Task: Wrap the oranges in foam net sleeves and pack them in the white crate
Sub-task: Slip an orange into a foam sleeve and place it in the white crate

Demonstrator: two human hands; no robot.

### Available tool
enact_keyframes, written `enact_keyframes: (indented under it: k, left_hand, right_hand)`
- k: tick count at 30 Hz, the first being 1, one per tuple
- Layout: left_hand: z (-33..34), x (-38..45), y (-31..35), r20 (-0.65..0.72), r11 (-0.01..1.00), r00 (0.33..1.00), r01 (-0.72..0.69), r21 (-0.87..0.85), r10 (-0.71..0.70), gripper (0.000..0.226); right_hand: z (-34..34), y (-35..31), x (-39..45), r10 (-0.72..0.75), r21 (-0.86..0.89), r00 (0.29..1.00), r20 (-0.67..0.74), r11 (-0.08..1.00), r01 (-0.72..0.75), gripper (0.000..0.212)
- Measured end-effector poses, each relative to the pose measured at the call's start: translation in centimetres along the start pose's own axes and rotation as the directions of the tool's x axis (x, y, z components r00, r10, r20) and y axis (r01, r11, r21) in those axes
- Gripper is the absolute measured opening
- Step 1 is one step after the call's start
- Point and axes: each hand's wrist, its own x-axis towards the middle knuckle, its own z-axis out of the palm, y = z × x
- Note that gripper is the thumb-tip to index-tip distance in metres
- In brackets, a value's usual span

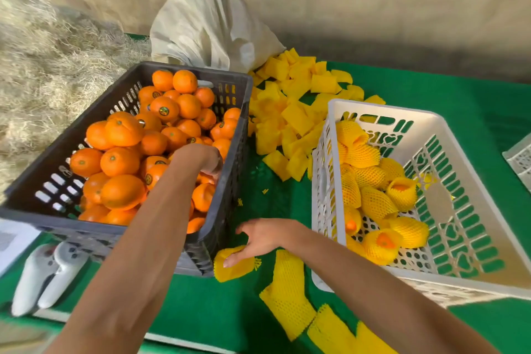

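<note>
Two hands busy: left hand [207,159] in dark crate [51,181], grip curled on orange (partly hidden); right hand [263,236] fingers loosely pressing sleeve [232,264]. Next: lift both, sleeve it.

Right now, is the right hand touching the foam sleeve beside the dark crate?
Touching. The head view shows the right hand with fingers pressed onto the yellow foam sleeve lying beside the dark crate.
</note>
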Motion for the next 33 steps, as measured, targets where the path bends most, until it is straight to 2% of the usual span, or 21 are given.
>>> enact_keyframes:
  k: [2,3,7,9,11,14,15,18,20,22,24,26,30,33]
  left_hand:
    - [0.2,0.1,0.1,-0.008,1.0,1.0,0.01,0.013,-0.01,0.053]
    - [0.2,0.1,0.0,-0.015,1.0,1.0,0.007,0.013,-0.006,0.053]
    - [0.2,0.2,-0.2,-0.018,1.0,0.999,-0.03,0.007,0.03,0.051]
    - [0.2,0.2,-0.2,-0.011,0.998,0.998,-0.066,-0.004,0.066,0.051]
    - [0.2,0.4,-0.5,0.006,0.995,0.996,-0.091,-0.04,0.091,0.052]
    - [0.1,1.1,-1.6,-0.013,0.975,0.991,-0.133,-0.175,0.133,0.049]
    - [-0.1,1.3,-2.0,-0.029,0.963,0.988,-0.156,-0.22,0.153,0.045]
    - [-0.4,1.8,-2.8,-0.073,0.928,0.982,-0.187,-0.321,0.172,0.045]
    - [-0.7,2.2,-3.3,-0.15,0.896,0.975,-0.211,-0.39,0.164,0.048]
    - [-1.3,2.3,-3.9,-0.335,0.792,0.933,-0.303,-0.53,0.133,0.057]
    - [-1.7,1.9,-3.6,-0.549,0.603,0.834,-0.466,-0.647,0.054,0.062]
    - [-1.9,1.3,-2.0,-0.677,0.48,0.735,-0.601,-0.639,0.018,0.055]
    - [-1.5,0.6,1.3,-0.769,0.319,0.639,-0.724,-0.611,-0.023,0.025]
    - [-1.7,0.4,3.1,-0.765,0.166,0.643,-0.751,-0.64,-0.042,0.046]
  right_hand:
    - [0.7,-0.5,0.3,0.011,-0.017,1.0,0.024,1.0,-0.011,0.126]
    - [0.7,-0.6,0.3,0.023,-0.034,0.999,0.03,0.999,-0.022,0.117]
    - [-0.3,-1.1,0.1,0.024,-0.038,1.0,0.012,0.999,-0.023,0.045]
    - [-1.4,-1.1,-0.1,0.046,-0.054,0.999,-0.016,0.997,-0.047,0.026]
    - [-2.7,-0.7,-0.6,0.074,-0.074,0.995,-0.061,0.994,-0.078,0.027]
    - [-5.2,1.1,-1.4,0.096,-0.041,0.961,-0.26,0.993,-0.11,0.015]
    - [-6.1,1.9,-1.8,0.095,-0.014,0.94,-0.327,0.994,-0.106,0.017]
    - [-8.3,5.0,-3.0,0.099,0.129,0.871,-0.48,0.991,-0.042,0.045]
    - [-8.8,7.1,-3.8,0.128,0.223,0.807,-0.577,0.975,0.005,0.046]
    - [-8.8,8.2,-4.3,0.159,0.305,0.719,-0.677,0.949,0.077,0.046]
    - [-8.6,8.2,-4.4,0.169,0.344,0.633,-0.756,0.925,0.164,0.044]
    - [-8.6,7.9,-4.2,0.191,0.354,0.572,-0.798,0.916,0.188,0.044]
    - [-9.4,7.9,-4.0,0.282,0.412,0.459,-0.842,0.886,0.211,0.043]
    - [-9.3,7.8,-4.4,0.281,0.439,0.395,-0.875,0.803,0.402,0.041]
